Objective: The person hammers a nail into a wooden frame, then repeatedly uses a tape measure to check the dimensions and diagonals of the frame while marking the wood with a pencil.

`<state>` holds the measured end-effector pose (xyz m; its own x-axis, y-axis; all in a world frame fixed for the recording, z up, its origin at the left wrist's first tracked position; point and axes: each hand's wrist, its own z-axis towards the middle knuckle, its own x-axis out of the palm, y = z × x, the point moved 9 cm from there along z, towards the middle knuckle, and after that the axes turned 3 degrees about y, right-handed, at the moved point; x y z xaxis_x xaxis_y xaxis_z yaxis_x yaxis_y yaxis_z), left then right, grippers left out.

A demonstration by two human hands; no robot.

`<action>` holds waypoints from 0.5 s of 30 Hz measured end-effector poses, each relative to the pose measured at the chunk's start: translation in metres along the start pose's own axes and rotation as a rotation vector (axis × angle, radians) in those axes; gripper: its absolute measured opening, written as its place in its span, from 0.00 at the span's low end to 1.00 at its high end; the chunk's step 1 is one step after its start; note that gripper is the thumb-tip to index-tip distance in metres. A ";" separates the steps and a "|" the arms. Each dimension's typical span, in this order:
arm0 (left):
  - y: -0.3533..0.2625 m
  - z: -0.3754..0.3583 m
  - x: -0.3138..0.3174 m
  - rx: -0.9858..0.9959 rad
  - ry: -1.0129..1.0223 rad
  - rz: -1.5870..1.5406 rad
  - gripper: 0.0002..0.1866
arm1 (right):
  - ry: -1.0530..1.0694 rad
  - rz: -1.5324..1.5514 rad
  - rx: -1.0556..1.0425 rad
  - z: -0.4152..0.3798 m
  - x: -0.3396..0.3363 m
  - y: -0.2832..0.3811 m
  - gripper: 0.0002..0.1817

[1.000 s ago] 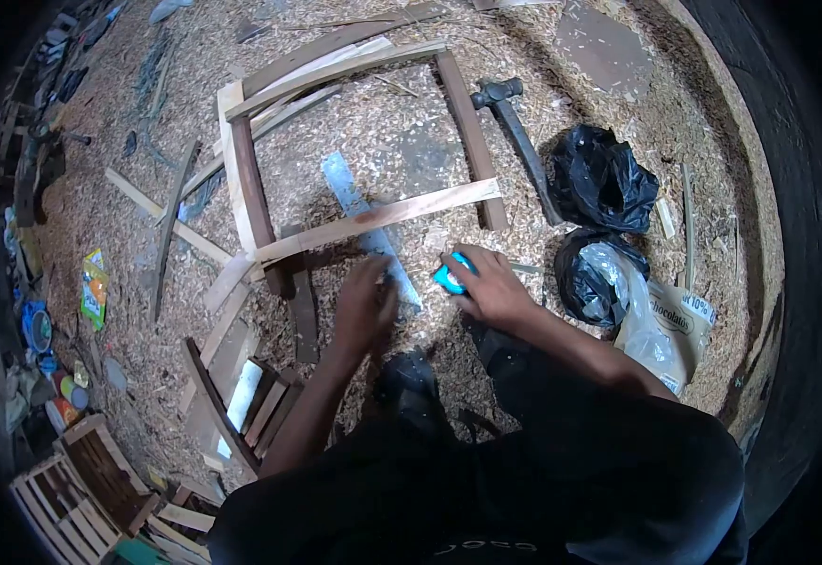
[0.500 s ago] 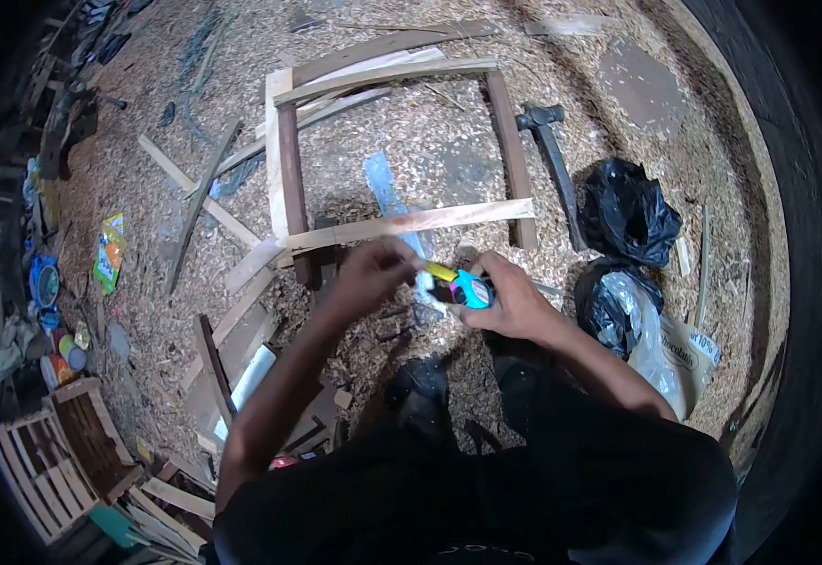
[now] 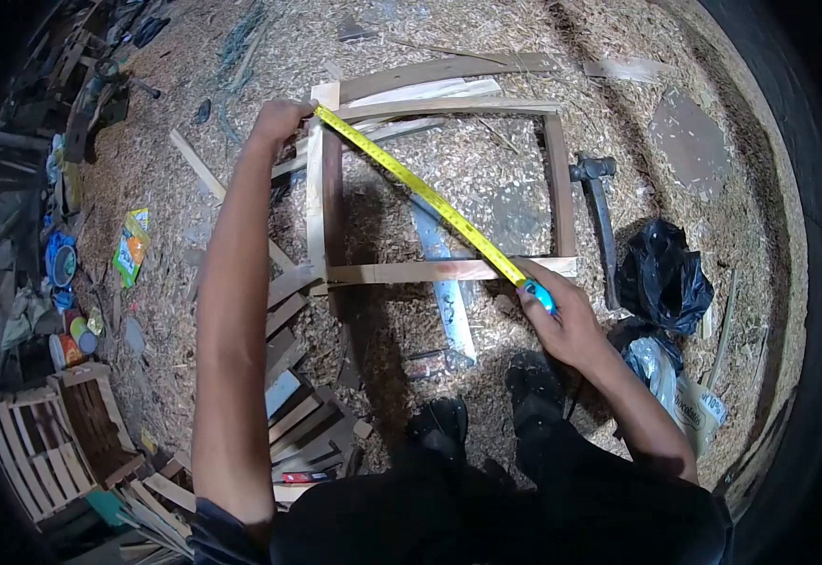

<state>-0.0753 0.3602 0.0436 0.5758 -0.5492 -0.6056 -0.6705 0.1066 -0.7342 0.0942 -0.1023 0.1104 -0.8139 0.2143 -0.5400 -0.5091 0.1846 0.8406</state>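
Note:
A yellow tape measure (image 3: 418,186) stretches diagonally across a rectangular wooden frame (image 3: 562,184) on the ground. My left hand (image 3: 284,121) pinches the blade's free end at the frame's upper left corner. Around the teal tape case my right hand (image 3: 564,315) is closed, just at the frame's near strip toward its lower right corner. The near side is a pale wood strip (image 3: 402,272). Under that strip runs a bluish-white handsaw-like blade (image 3: 451,315), partly hidden.
A hammer (image 3: 599,217) lies right of the frame, beside black plastic bags (image 3: 665,273). Wood offcuts (image 3: 303,424) are piled at the lower left, near a slatted wooden crate (image 3: 53,443). Wood shavings cover the ground (image 3: 467,56).
The tape has been drawn out from its case into a long diagonal. My left hand has moved up to the frame's far left corner; my right hand has shifted right.

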 end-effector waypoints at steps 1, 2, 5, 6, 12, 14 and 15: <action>0.004 0.007 -0.001 -0.018 -0.036 0.031 0.17 | 0.003 0.005 0.019 0.006 0.000 0.004 0.22; 0.009 0.012 -0.002 -0.035 -0.071 0.062 0.17 | 0.005 0.009 0.038 0.011 -0.001 0.004 0.22; 0.023 0.017 0.006 -0.033 -0.098 -0.050 0.17 | -0.002 -0.026 0.018 0.020 -0.003 0.000 0.21; 0.028 0.020 0.008 -0.018 -0.112 -0.080 0.17 | 0.003 -0.027 0.027 0.021 -0.004 -0.001 0.21; 0.054 0.021 0.023 -0.105 -0.104 -0.123 0.16 | -0.018 -0.015 0.058 0.017 -0.008 -0.014 0.20; 0.050 0.018 0.023 -0.046 -0.137 -0.186 0.16 | -0.014 -0.008 0.063 0.020 -0.010 -0.011 0.20; 0.051 0.018 0.022 -0.016 -0.156 -0.194 0.15 | -0.025 -0.026 0.053 0.021 -0.009 -0.014 0.20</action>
<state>-0.0885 0.3684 -0.0129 0.7590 -0.4235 -0.4946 -0.5467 -0.0021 -0.8373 0.1148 -0.0867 0.1030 -0.7929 0.2327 -0.5631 -0.5141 0.2405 0.8233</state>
